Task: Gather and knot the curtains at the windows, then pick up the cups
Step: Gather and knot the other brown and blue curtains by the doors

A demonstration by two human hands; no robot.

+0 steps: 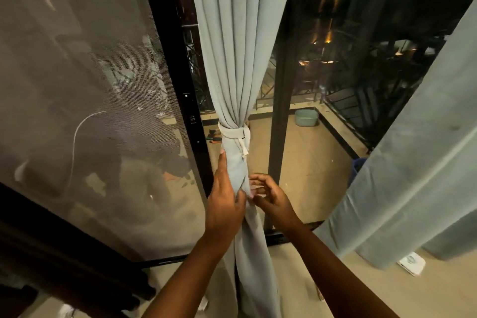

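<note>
Left hand (224, 204) pressed flat against the gathered curtain (232, 59), index finger stretched up along the fabric toward the tie, thumb side wrapped a bit round the bunch; not a full fist, more a loose hold on the cloth. Right hand (268, 195) just beside it on the other side of the bunch, fingers curled and half open, fingertips (254, 190) at the edge of the fabric; can't tell if they actually pinch it. Both hands sit below the white tie (233, 133), which is wrapped round the curtain and knotted at the right, one short end hanging down. Below the hands the curtain falls loose to the floor. Behind it, dark door frame (280, 111) and glass. Mesh screen (77, 85) fills the left. Second curtain (413, 162), ungathered, hangs at right, well apart. Through the glass: balcony floor with a pale green basin (306, 118) in the far corner, sandals (214, 136) near the frame, railing (361, 100). Small white gadget (412, 263) on the floor by the right curtain. No cups in view.
</note>
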